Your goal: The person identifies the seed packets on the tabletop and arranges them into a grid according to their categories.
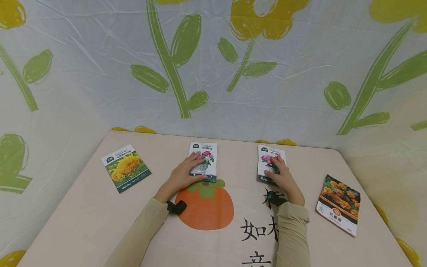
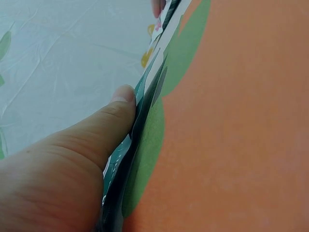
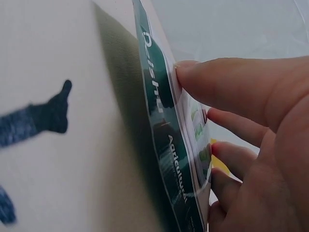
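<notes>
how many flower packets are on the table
4 visible: yellow-flower packet far left, packet under the left hand, another packet under the right hand, orange-flower packet far right; others may be stacked beneath.

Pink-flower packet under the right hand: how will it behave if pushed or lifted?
The packet looks thin and its edge slightly wavy, so it probably flexes rather than staying rigid. Highlights on its green band suggest a slick film that might slip under the fingers. Flat shape: unlikely to roll.
</notes>
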`<action>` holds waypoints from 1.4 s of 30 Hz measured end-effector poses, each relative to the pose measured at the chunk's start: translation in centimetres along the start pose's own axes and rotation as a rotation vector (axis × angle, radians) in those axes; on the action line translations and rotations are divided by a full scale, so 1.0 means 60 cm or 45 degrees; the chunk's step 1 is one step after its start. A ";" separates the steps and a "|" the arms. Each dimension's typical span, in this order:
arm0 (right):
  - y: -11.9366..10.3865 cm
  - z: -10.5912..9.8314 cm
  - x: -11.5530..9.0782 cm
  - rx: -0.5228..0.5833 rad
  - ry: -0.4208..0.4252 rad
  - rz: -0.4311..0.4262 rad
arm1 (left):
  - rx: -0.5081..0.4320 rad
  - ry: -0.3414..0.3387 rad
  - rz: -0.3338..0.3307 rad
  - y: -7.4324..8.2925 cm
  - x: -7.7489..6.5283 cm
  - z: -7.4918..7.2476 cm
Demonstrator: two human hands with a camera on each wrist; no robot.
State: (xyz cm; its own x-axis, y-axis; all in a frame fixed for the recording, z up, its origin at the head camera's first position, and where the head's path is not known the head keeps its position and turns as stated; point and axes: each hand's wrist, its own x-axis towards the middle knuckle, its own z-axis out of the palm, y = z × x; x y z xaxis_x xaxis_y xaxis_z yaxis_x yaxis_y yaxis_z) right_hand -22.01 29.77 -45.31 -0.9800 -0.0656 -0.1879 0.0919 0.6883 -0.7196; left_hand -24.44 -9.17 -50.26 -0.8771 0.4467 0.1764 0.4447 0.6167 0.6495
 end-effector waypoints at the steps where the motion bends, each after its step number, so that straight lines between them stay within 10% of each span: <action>1: 0.000 0.000 0.000 -0.002 0.000 -0.004 | 0.001 -0.002 -0.002 0.000 0.000 0.000; 42: -0.009 0.013 0.004 -0.046 -0.007 -0.032 | 0.005 0.002 0.012 -0.006 0.001 0.005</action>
State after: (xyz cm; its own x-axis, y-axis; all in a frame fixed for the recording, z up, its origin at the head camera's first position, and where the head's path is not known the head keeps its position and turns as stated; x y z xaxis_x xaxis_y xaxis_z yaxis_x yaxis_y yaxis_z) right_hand -22.13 28.82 -45.51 -0.9809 -0.0868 -0.1740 0.0610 0.7122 -0.6993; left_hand -24.60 -9.17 -50.68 -0.8731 0.4517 0.1834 0.4537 0.6149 0.6451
